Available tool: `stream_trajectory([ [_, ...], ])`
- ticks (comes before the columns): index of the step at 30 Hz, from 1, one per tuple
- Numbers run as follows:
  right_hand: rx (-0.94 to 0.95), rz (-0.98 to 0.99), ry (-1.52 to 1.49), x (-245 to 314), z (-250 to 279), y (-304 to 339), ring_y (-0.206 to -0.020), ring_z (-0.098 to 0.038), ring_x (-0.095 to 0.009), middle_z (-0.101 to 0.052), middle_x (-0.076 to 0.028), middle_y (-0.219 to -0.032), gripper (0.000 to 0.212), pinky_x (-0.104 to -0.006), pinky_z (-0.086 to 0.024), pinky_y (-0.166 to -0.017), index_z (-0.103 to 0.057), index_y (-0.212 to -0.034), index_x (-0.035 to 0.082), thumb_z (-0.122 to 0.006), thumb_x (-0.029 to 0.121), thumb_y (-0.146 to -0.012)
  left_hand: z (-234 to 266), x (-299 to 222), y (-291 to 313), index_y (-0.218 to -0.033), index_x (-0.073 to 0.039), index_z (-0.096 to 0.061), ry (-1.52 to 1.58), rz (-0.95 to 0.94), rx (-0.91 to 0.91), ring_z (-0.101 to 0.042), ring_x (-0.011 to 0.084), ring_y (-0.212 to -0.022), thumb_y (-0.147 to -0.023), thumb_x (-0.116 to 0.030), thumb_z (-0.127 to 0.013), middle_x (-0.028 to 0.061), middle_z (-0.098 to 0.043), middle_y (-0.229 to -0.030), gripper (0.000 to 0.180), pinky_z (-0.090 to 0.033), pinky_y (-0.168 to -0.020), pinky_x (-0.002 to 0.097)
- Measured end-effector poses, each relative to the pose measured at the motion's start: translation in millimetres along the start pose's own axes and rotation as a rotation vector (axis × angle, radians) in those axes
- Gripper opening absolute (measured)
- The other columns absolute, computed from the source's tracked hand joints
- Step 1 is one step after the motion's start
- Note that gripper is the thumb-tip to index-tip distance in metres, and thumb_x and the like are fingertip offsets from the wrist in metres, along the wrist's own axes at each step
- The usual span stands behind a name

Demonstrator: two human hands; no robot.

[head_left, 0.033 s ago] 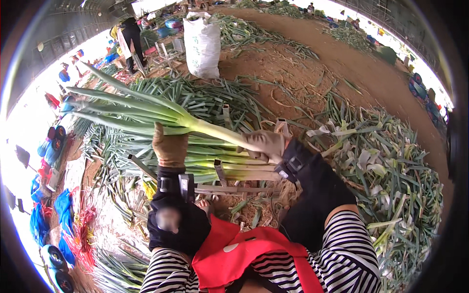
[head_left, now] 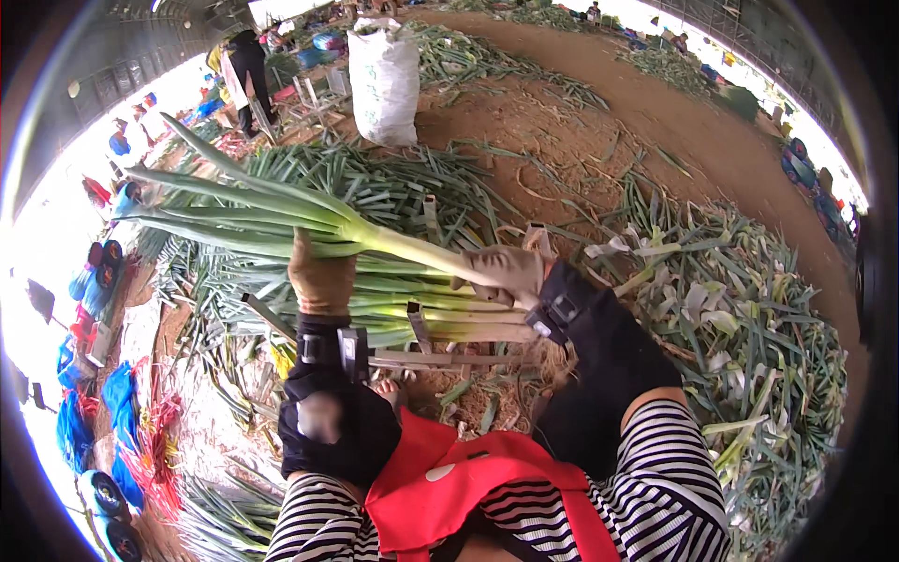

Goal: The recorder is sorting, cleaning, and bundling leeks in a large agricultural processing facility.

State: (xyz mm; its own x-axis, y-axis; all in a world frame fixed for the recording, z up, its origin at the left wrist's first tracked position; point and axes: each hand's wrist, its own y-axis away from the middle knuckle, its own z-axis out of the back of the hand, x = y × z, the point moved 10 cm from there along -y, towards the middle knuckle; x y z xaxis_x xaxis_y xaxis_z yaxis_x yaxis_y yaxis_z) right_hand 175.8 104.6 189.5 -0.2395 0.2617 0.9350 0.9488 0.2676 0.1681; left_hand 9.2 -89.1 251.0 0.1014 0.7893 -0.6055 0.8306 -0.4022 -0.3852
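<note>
A large green onion is held level in front of me, leaves to the left and pale stem to the right. My left hand, in a tan glove, is closed around the base of its leaves, thumb up. Gloved too, my right hand grips the white stem near the root end. Beneath them, more green onions lie side by side across a low wooden rack with upright posts. Fingers behind the leaves are partly hidden.
Trimmed leaves are heaped at the right. Beyond the rack lies a pile of green onions, with a white sack standing behind it. Blue and red ties lie at the left. A person stands at the far left.
</note>
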Motion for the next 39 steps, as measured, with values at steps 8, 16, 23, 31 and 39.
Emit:
stream_trajectory([
  [8,-0.125,-0.207,0.782,-33.2,60.7,3.6,-0.066,-0.058,-0.011,-0.062,-0.004,-0.087,0.058,-0.0261,-0.049,-0.059,-0.055,-0.121,-0.001,-0.074,0.038,-0.082,140.9,-2.8,-0.4,-0.114,-0.004,-0.060,-0.254,0.138,-0.349,-0.062,0.0260,-0.103,-0.094,-0.026,-0.060,0.0121,-0.064,-0.112,0.030,-0.054,-0.088,0.0390],
  [16,-0.203,-0.290,1.155,-68.0,118.7,19.4,-0.088,-0.063,-0.022,-0.065,-0.012,-0.109,0.063,-0.0329,-0.050,-0.079,-0.051,-0.135,0.004,-0.070,0.037,-0.085,173.7,51.6,29.2,-0.110,-0.007,-0.061,-0.141,0.508,-0.481,-0.065,0.0248,-0.096,-0.091,-0.031,-0.065,0.0097,-0.066,-0.108,0.031,-0.058,-0.076,0.0360],
  [23,-0.224,-0.391,1.339,-59.2,124.6,27.0,-0.119,-0.055,-0.033,-0.058,-0.018,-0.130,0.067,-0.0381,-0.042,-0.100,-0.050,-0.137,0.008,-0.072,0.037,-0.081,159.3,55.6,37.3,-0.109,-0.004,-0.060,-0.175,0.490,-0.465,-0.066,0.0253,-0.095,-0.092,-0.026,-0.065,0.0113,-0.064,-0.107,0.028,-0.061,-0.072,0.0345],
  [31,-0.408,-0.226,1.356,-46.0,145.7,20.7,-0.110,-0.060,-0.034,-0.064,-0.019,-0.117,0.055,-0.0400,-0.045,-0.095,-0.055,-0.130,0.008,-0.070,0.032,-0.084,151.7,56.4,22.3,-0.114,-0.001,-0.057,-0.125,0.436,-0.387,-0.064,0.0278,-0.103,-0.091,-0.024,-0.066,0.0133,-0.062,-0.113,0.033,-0.059,-0.084,0.0411],
  [39,-0.519,-0.406,1.473,-40.7,170.4,18.4,-0.108,-0.062,-0.031,-0.066,-0.014,-0.115,0.047,-0.0412,-0.047,-0.094,-0.061,-0.124,0.011,-0.072,0.029,-0.081,125.7,64.5,14.6,-0.118,-0.005,-0.057,-0.177,0.536,-0.310,-0.061,0.0290,-0.109,-0.091,-0.029,-0.067,0.0125,-0.062,-0.117,0.038,-0.055,-0.089,0.0425],
])
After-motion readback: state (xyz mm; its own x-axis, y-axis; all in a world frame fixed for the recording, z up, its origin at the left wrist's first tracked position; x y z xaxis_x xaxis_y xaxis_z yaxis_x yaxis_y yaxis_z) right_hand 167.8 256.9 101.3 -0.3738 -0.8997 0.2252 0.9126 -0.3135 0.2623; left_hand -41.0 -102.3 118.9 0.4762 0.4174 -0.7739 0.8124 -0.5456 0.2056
